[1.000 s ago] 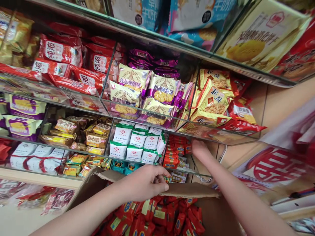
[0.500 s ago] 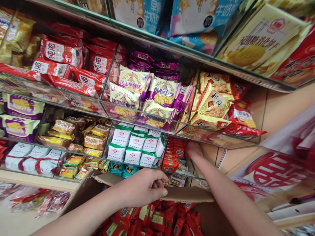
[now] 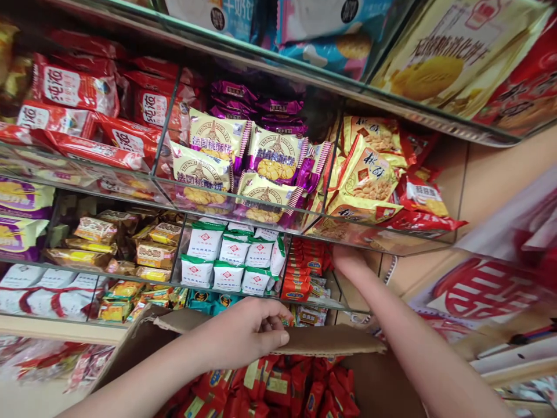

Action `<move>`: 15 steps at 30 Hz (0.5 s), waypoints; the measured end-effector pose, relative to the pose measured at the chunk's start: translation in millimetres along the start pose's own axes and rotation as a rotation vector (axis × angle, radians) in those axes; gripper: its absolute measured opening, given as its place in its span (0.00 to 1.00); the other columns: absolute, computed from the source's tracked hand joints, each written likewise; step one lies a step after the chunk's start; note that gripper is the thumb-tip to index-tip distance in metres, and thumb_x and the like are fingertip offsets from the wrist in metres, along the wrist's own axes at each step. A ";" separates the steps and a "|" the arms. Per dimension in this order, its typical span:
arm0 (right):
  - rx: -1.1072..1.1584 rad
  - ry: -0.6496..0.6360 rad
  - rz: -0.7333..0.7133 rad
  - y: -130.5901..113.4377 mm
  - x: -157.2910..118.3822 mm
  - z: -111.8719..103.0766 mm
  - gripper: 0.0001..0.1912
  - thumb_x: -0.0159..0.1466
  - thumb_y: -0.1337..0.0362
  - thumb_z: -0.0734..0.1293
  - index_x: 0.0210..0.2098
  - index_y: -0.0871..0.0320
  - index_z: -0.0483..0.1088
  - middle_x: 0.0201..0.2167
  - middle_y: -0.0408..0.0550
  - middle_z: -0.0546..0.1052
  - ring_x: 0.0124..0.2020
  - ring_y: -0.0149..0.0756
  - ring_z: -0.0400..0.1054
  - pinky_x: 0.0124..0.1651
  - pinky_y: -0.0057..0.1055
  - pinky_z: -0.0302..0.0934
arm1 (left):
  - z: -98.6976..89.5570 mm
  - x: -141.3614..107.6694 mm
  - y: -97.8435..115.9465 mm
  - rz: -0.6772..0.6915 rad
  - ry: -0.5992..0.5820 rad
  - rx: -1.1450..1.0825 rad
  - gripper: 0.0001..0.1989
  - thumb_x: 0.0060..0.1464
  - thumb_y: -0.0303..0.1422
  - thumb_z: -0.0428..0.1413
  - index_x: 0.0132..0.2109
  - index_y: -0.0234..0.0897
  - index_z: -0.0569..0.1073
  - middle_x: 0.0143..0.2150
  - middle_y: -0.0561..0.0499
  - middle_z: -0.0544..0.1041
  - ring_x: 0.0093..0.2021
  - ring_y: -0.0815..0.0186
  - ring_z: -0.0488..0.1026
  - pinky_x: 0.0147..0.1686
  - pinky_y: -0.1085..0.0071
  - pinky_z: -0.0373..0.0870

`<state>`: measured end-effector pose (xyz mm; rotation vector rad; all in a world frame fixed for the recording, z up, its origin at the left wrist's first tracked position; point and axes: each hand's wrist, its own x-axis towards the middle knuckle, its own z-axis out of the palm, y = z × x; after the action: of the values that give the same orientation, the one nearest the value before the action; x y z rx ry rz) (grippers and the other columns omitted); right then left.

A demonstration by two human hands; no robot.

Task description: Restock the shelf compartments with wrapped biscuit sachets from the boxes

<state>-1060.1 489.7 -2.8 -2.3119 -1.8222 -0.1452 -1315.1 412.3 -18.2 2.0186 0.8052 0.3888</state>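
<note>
My left hand (image 3: 255, 330) hovers over the open cardboard box (image 3: 335, 341), its thumb beside the raised flap. Its fingers are curled, and a bit of orange-red shows at their tips; whether they hold it I cannot make out. Inside the box lie many small red snack packets (image 3: 278, 386). My right hand (image 3: 348, 261) reaches into the lower shelf, at the right end of a compartment with stacked red packets (image 3: 300, 273). Its fingers are hidden behind the shelf edge and packets.
White packets with green edges (image 3: 228, 255) stand just left of the red stack. Above, a glass-fronted shelf holds cream and purple biscuit packs (image 3: 274, 157) and yellow packs (image 3: 369, 174). A glass shelf edge (image 3: 383, 241) overhangs my right hand. Plastic bags (image 3: 483, 296) hang at right.
The view has shifted slightly, so the shelves sit further left and the upper ones a little higher. My right hand stays in the red packet compartment; the left keeps its curled pose over the box.
</note>
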 end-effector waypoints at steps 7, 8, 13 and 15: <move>0.452 -0.574 -0.503 -26.5 -145.3 -29.3 0.08 0.56 0.61 0.60 0.28 0.55 0.69 0.22 0.39 0.73 0.22 0.27 0.65 0.21 0.19 0.53 | 0.4 2.5 0.0 0.022 -0.024 0.008 0.12 0.50 0.37 0.48 0.41 0.39 0.69 0.27 0.55 0.70 0.27 0.71 0.65 0.26 0.79 0.60; 0.460 -0.718 -0.583 -30.7 -164.1 -13.5 0.07 0.55 0.63 0.61 0.31 0.54 0.70 0.24 0.39 0.74 0.24 0.26 0.67 0.21 0.18 0.54 | 0.7 2.8 -0.6 0.021 -0.027 0.011 0.13 0.50 0.37 0.48 0.42 0.39 0.69 0.27 0.55 0.70 0.27 0.71 0.65 0.26 0.78 0.60; -0.170 -0.750 -0.782 -39.5 -218.2 100.9 0.11 0.53 0.70 0.62 0.35 0.60 0.72 0.34 0.54 0.75 0.35 0.45 0.68 0.21 0.26 0.56 | 2.1 2.2 0.2 0.012 -0.014 0.028 0.15 0.50 0.38 0.49 0.44 0.38 0.68 0.30 0.54 0.71 0.30 0.69 0.67 0.29 0.77 0.61; -0.220 -0.694 -0.874 -35.9 -229.8 134.0 0.08 0.53 0.68 0.63 0.32 0.60 0.72 0.29 0.53 0.75 0.33 0.45 0.69 0.22 0.28 0.56 | 2.7 1.8 2.5 0.013 -0.010 0.036 0.15 0.50 0.38 0.49 0.44 0.38 0.68 0.30 0.54 0.71 0.31 0.69 0.67 0.30 0.76 0.62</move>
<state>-1155.3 307.5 -175.3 -1.5803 -3.1967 0.4081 -1311.3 410.8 -17.7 2.0586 0.7991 0.3736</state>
